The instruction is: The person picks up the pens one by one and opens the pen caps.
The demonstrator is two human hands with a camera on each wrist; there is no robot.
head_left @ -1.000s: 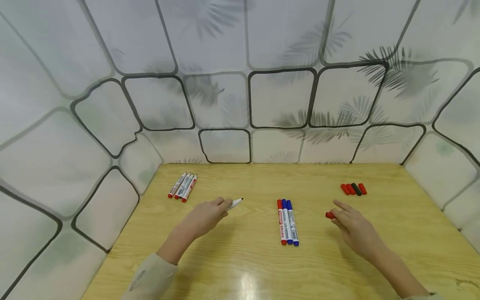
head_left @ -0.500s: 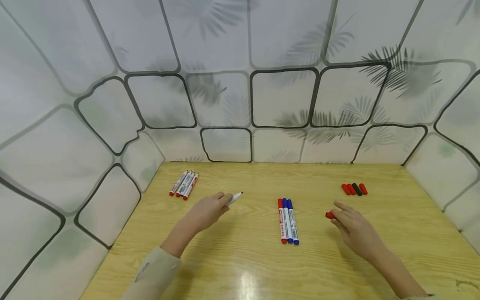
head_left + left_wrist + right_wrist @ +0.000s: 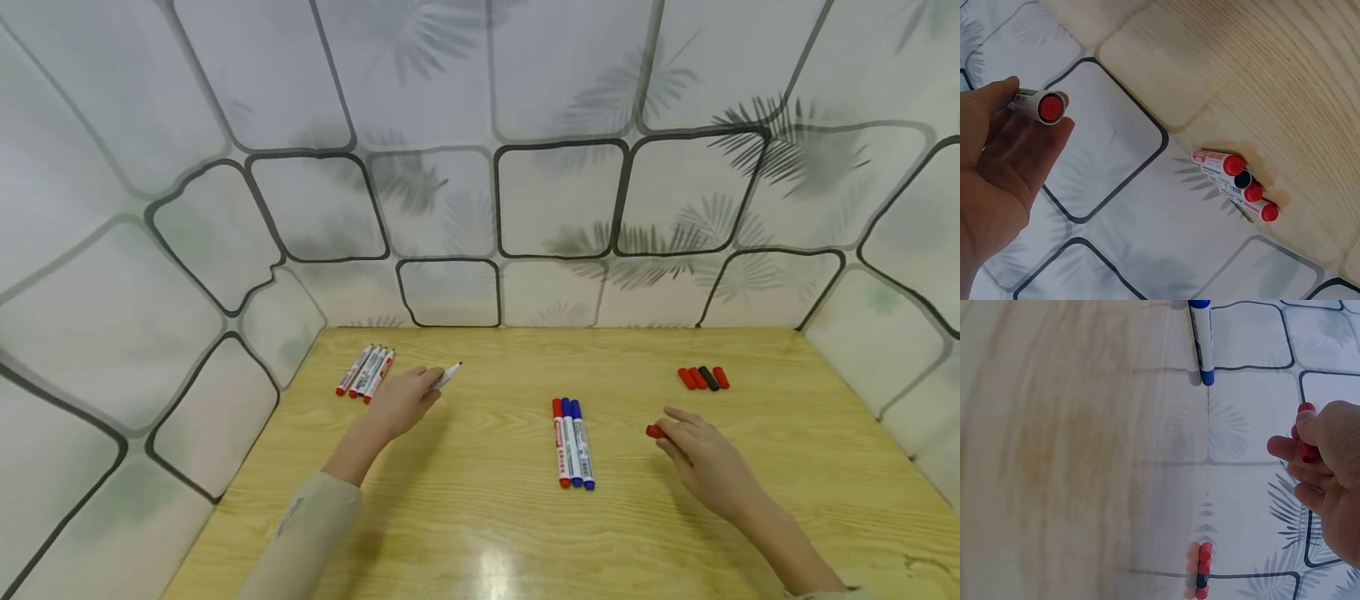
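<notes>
My left hand (image 3: pixel 401 404) pinches an uncapped white marker (image 3: pixel 447 377) between thumb and fingers, its dark tip pointing away to the upper right; the left wrist view shows the marker's red end (image 3: pixel 1051 107). Beyond that hand lie several uncapped markers (image 3: pixel 366 372) side by side, mostly with red ends. My right hand (image 3: pixel 708 462) pinches a red marker cap (image 3: pixel 1307 434) above the table. Between the hands, three capped markers (image 3: pixel 573 443) lie in a row, one red and two blue. A row of loose caps (image 3: pixel 703 378), red ones and a black one, lies beyond the right hand.
The wooden table (image 3: pixel 480 517) meets a pale patterned backdrop (image 3: pixel 450 200) at its back and sides. The backdrop bears dark rounded outlines and leaf prints. A bright reflection shows near the table's front.
My left hand has moved left and farther back with the uncapped marker, towards the uncapped markers. My right hand, with the red cap, has hardly moved.
</notes>
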